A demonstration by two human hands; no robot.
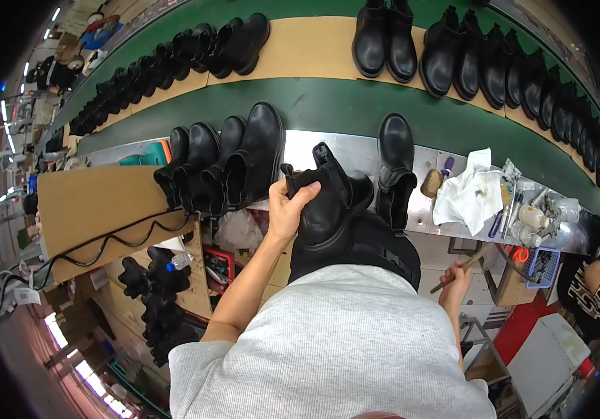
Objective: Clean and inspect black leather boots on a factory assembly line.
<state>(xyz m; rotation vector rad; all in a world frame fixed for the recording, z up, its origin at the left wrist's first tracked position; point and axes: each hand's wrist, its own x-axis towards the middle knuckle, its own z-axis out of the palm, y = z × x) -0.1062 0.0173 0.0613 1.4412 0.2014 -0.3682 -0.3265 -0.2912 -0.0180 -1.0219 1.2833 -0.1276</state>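
The left hand [287, 206] is closed around the shaft of a black boot [331, 202], held just above the near edge of the metal bench [356, 150]. The right hand [457, 279], at four o'clock from the boot, grips a thin wooden-handled brush [462, 267]. A single boot [395, 171] stands at three o'clock, and a white rag [471, 192] lies beyond it.

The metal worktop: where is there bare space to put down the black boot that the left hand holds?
On the metal worktop, one bare patch lies between the row of four black boots and the single black boot, behind the held boot in the left hand. The right end is crowded: white cloth, small tools and bottles.
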